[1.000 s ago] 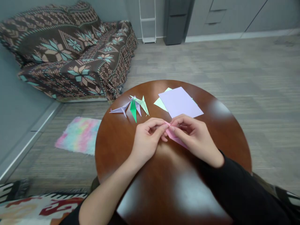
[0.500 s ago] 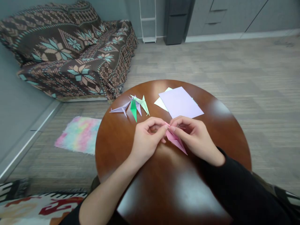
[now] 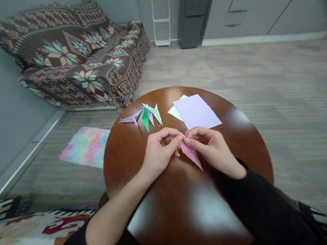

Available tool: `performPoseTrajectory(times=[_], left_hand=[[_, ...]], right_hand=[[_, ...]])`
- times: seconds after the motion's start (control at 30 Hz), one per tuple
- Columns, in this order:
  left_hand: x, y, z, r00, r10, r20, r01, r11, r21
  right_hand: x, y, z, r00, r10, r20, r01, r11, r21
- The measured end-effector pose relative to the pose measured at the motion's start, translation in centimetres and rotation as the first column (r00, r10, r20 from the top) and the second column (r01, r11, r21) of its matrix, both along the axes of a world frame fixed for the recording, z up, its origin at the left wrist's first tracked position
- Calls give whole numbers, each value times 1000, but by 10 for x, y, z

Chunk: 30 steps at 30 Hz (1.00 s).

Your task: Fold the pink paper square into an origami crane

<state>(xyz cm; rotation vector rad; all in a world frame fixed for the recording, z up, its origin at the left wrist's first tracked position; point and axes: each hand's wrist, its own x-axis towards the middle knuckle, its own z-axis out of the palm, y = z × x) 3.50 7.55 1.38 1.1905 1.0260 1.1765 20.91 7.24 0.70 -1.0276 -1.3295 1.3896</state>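
Observation:
A pink piece of folded origami paper (image 3: 191, 154) is held over the table, its long point angled down toward the lower right. My left hand (image 3: 161, 147) pinches its upper end between thumb and fingers. From the other side my right hand (image 3: 211, 145) grips the same end, thumb on top and fingertips close to those of the left. The fingers partly hide the upper folds. Beyond my hands lie a lavender paper sheet (image 3: 198, 112) and a pale green sheet (image 3: 174, 113) partly under it.
Several folded paper figures stand in a group at the table's far left, among them a green one (image 3: 145, 119) and a lavender one (image 3: 130, 119). The round brown table (image 3: 127, 156) has a covered sofa (image 3: 84, 64) behind it and a fluffy rug (image 3: 85, 146) to its left.
The pink paper's lower tip has swung slightly down and left, and more of its face shows. Both hands keep their pinch in nearly the same place.

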Motion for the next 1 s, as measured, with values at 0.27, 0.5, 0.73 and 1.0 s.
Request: performPoseTrajectory(times=[0.27, 0.5, 0.73, 1.0], left_hand=[[2, -1, 0, 1000, 23, 19, -24, 999, 44], [3, -1, -4, 1000, 22, 17, -23, 999, 22], [4, -2, -2, 998, -5, 58, 6, 1000, -11], [5, -2, -6, 998, 47, 29, -47, 999, 6]], right_hand=[[-1, -1, 1, 999, 27, -44, -30, 997, -68], [-3, 0, 1, 997, 29, -67, -36, 994, -103], [-4, 0, -1, 999, -32, -44, 27, 994, -105], [-10, -4, -3, 993, -92, -70, 87, 994, -70]])
